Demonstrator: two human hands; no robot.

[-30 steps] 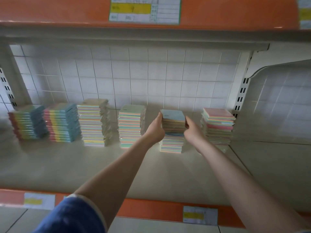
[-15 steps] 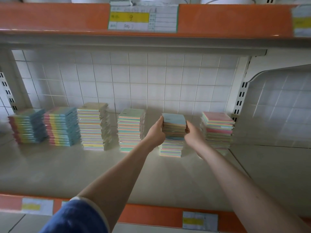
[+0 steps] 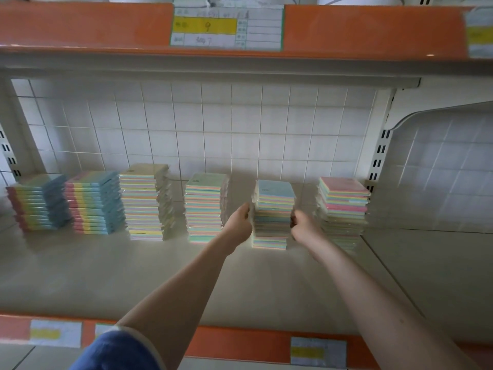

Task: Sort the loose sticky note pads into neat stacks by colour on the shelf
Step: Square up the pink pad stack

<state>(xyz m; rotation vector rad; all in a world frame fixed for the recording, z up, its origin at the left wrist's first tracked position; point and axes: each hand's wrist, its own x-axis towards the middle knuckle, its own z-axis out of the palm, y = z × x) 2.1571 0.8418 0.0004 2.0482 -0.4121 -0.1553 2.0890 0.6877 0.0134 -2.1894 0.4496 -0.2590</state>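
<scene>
Sticky-note stack w/ blue top sits mid-shelf, squeezed btwn left hand & right hand, fingers curled on its sides. Green-top stack just left, pink-top stack just right; three more stacks further left.

Handwritten "9" on the yellow band of the price label clipped to the orange upper shelf edge. Below it, blurred scrawl, perhaps "7" at its end. Lower shelf tags with yellow bands, unreadable. Pad covers' print too small.
</scene>
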